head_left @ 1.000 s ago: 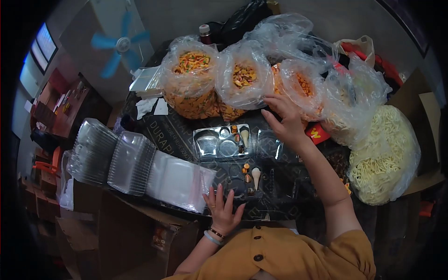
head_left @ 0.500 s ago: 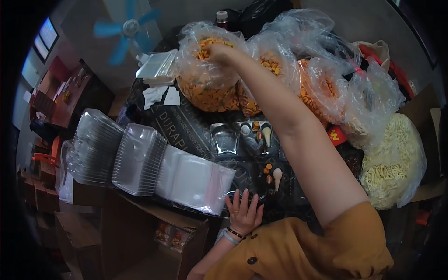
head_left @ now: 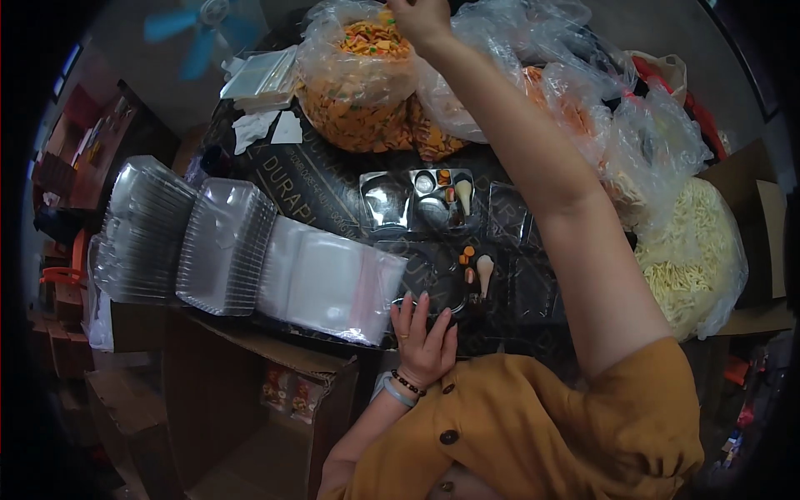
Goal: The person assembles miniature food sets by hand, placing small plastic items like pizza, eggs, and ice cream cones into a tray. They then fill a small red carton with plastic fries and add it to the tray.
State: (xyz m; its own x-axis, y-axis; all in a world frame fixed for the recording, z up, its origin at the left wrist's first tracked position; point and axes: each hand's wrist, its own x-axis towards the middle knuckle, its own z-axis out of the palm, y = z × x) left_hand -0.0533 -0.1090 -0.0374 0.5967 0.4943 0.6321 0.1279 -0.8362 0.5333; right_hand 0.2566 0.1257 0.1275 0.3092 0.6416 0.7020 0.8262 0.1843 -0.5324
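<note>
My left hand (head_left: 422, 342) lies palm down with fingers spread at the near rim of a clear plastic compartment tray (head_left: 437, 279). That tray holds small orange pieces and a white, spoon-shaped piece (head_left: 485, 271). Behind it, another clear tray (head_left: 386, 200) holds similar pieces. My right hand (head_left: 423, 21) is at the top edge of the view, by the rim of a large clear bag (head_left: 358, 117) of small orange and green pieces. Its fingers look curled together and are partly cut off, so what they hold cannot be made out.
Stacks of clear ribbed plastic containers (head_left: 229, 246) and plastic sleeves (head_left: 329, 283) lie on the left. More orange-filled bags and a bag of pale noodle-like strands (head_left: 692, 258) line the right side. A cardboard box (head_left: 242, 408) stands below the table; a fan (head_left: 204, 33) turns behind.
My right hand has come up out of the orange-filled bag to its rim. My left hand stays by the near tray. The whole view has shifted a little.
</note>
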